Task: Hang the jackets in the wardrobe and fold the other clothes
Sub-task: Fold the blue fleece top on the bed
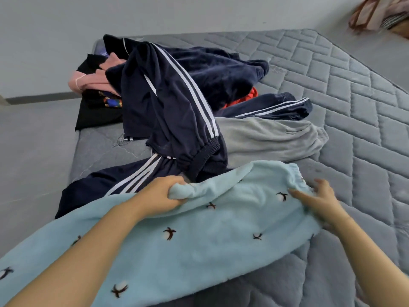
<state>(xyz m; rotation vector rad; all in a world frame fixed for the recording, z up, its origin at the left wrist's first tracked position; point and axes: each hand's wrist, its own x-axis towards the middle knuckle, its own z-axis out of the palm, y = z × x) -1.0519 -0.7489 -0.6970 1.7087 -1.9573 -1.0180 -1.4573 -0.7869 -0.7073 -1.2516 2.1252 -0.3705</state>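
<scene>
Light blue fleece trousers [199, 244] with small dark embroidered motifs lie across the near part of the grey quilted mattress [354, 111]. My left hand [163, 193] grips a bunched fold of their upper edge. My right hand [318, 198] rests on the elastic waistband at the right, fingers spread and fairly straight. Behind them lies a heap of clothes: navy track trousers with white stripes [177, 103], a navy jacket-like garment [221, 69], grey trousers [270, 136], and pink [88, 80], black [97, 116] and red [247, 98] pieces.
The mattress sits on a grey floor [33, 151] beside a pale wall [44, 41]. Its right half shows bare quilted surface. At the top right corner, a bag or bundle of fabric [380, 14] lies off the mattress.
</scene>
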